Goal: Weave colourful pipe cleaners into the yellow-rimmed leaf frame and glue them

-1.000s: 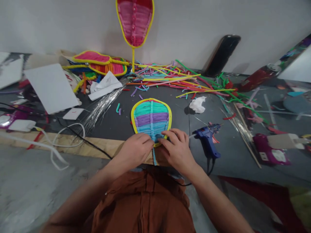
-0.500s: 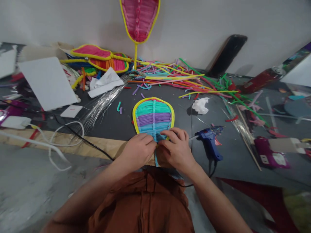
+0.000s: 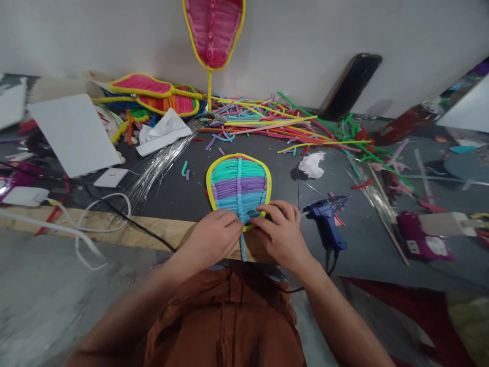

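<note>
A leaf-shaped pipe-cleaner piece (image 3: 238,181) with a yellow rim and teal, purple and blue bands lies flat on the dark mat (image 3: 179,196). My left hand (image 3: 215,237) and my right hand (image 3: 281,235) both pinch its narrow lower end, fingers curled and pressed on the blue rows. A blue stem hangs down between the two hands over the table's front edge.
A blue glue gun (image 3: 326,219) lies just right of my right hand. Loose pipe cleaners (image 3: 275,125) pile at the back, with finished pink pieces (image 3: 153,94), one (image 3: 213,30) standing against the wall. White sheets (image 3: 74,135), cables (image 3: 103,211), tissue (image 3: 311,164) and a purple tool (image 3: 420,237) lie around.
Only the view shifts slightly. Both hands stay pinched on the lower end of the piece, with small finger movements.
</note>
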### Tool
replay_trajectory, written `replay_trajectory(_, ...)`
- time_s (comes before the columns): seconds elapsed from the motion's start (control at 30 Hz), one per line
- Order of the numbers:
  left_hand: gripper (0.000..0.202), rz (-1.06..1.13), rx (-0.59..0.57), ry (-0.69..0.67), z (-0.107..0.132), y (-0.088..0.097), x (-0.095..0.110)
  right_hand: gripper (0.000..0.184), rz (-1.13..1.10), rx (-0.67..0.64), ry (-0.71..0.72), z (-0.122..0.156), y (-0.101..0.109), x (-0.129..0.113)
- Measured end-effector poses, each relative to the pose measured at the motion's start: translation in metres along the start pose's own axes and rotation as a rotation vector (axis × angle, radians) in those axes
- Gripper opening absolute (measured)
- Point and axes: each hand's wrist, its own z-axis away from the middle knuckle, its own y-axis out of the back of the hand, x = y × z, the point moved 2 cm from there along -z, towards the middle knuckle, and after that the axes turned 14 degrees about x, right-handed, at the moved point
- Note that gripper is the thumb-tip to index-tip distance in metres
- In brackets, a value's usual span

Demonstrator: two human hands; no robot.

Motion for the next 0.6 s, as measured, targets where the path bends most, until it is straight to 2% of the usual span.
replay_trajectory(0.2, 0.019, -0.014, 0.004, -0.006, 0.000, 0.000, 0.000, 0.008, 0.020, 0.043, 0.054, 0.000, -0.005, -0.002)
replay_trajectory(0.37, 0.021, -0.009, -0.004, 0.009, -0.001, 0.001, 0.001, 0.011, 0.055, 0.077, 0.089, -0.001, -0.008, -0.006)
replay_trajectory(0.5, 0.020, -0.008, -0.008, -0.001, -0.001, 0.001, 0.000, 0.019, -0.023, 0.044, 0.038, -0.001, 0.001, 0.000)
replay_trajectory(0.6, 0.018, 0.001, -0.022, -0.001, 0.001, 0.000, -0.001, 0.027, -0.127, 0.087, -0.039, 0.004, 0.014, 0.011)
